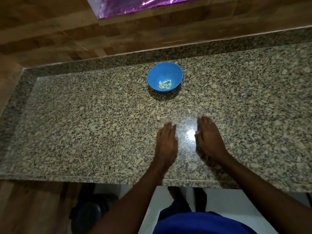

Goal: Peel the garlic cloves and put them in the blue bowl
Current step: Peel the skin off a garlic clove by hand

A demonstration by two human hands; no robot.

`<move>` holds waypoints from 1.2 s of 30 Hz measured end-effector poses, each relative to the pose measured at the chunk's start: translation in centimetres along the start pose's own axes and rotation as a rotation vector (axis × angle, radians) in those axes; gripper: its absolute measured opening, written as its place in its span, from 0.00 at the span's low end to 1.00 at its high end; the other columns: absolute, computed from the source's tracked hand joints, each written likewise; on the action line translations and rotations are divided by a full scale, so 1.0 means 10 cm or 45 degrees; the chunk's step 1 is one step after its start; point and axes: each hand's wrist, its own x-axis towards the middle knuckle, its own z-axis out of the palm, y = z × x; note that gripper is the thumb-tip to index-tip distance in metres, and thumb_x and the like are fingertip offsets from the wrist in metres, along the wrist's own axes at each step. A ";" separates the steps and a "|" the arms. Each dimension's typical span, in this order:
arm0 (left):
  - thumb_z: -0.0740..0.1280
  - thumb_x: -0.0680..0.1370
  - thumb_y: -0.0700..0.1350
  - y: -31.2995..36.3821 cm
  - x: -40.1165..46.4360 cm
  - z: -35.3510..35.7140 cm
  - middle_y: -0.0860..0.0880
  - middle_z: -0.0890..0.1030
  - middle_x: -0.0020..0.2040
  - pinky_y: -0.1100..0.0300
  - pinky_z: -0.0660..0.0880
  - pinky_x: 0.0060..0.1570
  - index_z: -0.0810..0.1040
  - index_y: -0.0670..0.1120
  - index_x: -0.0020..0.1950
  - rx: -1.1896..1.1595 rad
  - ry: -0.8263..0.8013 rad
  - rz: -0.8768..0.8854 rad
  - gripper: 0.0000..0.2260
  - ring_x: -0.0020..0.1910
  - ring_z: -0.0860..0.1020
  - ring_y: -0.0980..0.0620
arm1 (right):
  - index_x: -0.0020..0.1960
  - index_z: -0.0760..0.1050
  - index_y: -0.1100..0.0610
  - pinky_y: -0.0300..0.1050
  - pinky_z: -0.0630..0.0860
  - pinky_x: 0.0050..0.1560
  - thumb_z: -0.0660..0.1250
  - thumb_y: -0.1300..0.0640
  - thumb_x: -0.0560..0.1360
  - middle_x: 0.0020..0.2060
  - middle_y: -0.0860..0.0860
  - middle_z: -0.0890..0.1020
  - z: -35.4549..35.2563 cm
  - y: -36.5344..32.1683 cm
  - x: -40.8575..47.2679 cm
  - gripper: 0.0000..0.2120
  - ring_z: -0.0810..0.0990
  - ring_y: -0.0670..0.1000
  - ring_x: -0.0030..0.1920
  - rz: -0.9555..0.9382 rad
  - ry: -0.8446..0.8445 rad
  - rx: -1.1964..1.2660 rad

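Speckled granite desk (pixel 84 124), wood-pattern wall behind it. Blue bowl (pixel 165 76) stands on the desk toward the back, well apart from both hands. Peeled garlic cloves (pixel 165 84) lie in a small pale heap at the bowl's bottom. Left hand (pixel 166 141) rests palm down on the desk, fingers (pixel 168 128) straight and pressed together, holding nothing. Right hand (pixel 208 135) lies palm down just beside it, fingers (pixel 205 121) straight and close together, thumb tucked toward the gap; nothing held. Bright glare on the stone between the two hands. Skin scraps (pixel 189 110) and a thin stem piece (pixel 162 117) lie on the desk between hands and bowl, near the fingertips. Slight blur on both hands. Purple foil sheet (pixel 135 4) at top edge. Below the desk edge: blue clothing (pixel 202 223), a dark round object (pixel 89 211), unclear what.
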 end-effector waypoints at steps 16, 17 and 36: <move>0.72 0.72 0.34 0.35 0.65 0.12 0.41 0.77 0.61 0.47 0.75 0.54 0.77 0.41 0.62 0.030 -0.168 0.129 0.18 0.58 0.73 0.42 | 0.41 0.78 0.65 0.34 0.70 0.28 0.57 0.66 0.81 0.29 0.54 0.79 -0.63 -0.21 0.09 0.15 0.75 0.47 0.26 1.001 0.137 1.920; 0.74 0.71 0.35 0.39 0.59 0.13 0.41 0.76 0.61 0.46 0.75 0.55 0.75 0.41 0.62 0.042 -0.181 0.180 0.20 0.59 0.73 0.42 | 0.40 0.79 0.64 0.34 0.69 0.27 0.57 0.64 0.81 0.31 0.56 0.77 -0.63 -0.17 0.10 0.16 0.74 0.47 0.26 1.047 0.078 1.939; 0.62 0.75 0.27 0.65 -0.03 0.06 0.40 0.73 0.55 0.50 0.71 0.51 0.76 0.37 0.59 -0.182 -0.094 -0.231 0.15 0.53 0.70 0.43 | 0.63 0.77 0.69 0.56 0.76 0.65 0.55 0.41 0.81 0.58 0.66 0.82 -0.70 0.04 -0.10 0.31 0.81 0.63 0.60 1.120 -0.087 2.086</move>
